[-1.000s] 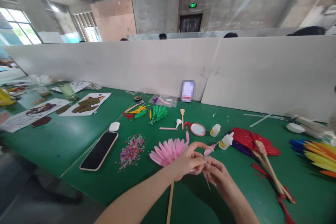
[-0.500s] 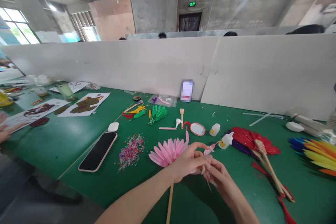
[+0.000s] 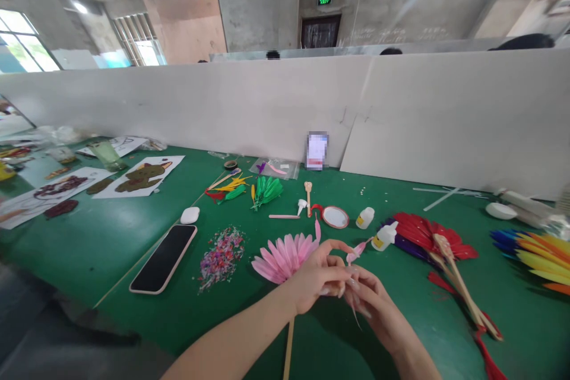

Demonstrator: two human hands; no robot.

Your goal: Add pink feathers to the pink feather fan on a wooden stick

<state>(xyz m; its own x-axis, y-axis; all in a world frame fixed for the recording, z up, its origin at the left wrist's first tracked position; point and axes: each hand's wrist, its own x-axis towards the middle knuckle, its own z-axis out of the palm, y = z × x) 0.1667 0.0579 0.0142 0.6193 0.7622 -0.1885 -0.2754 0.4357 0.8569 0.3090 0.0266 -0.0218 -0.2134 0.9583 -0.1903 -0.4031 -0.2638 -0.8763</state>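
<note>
In the head view, my left hand (image 3: pixel 317 276) and my right hand (image 3: pixel 371 297) meet over the table, fingertips pinched together. Between them is a slender pink feather (image 3: pixel 356 313), its thin end hanging down; the rest is hidden by the fingers. Partly behind my left wrist lies a fan of pink feathers (image 3: pixel 285 254) with a wooden stick handle (image 3: pixel 289 347) under my forearm. Another pink feather (image 3: pixel 358 251) is just beyond my fingers, beside a white glue bottle (image 3: pixel 385 237). One more pink feather (image 3: pixel 317 229) stands out at the fan's right edge.
A phone (image 3: pixel 164 259), a pile of colourful bits (image 3: pixel 221 256) and green feathers (image 3: pixel 268 191) are left of centre. A round mirror (image 3: pixel 335 217) and second bottle (image 3: pixel 365 218) lie ahead. A red feather fan (image 3: pixel 436 234) is at right. A white partition (image 3: pixel 214 107) borders the table.
My hands stay pinched together in nearly the same spot, with slight finger movement. The view has shifted a little. At far left, another person's hand has drawn mostly out of view.
</note>
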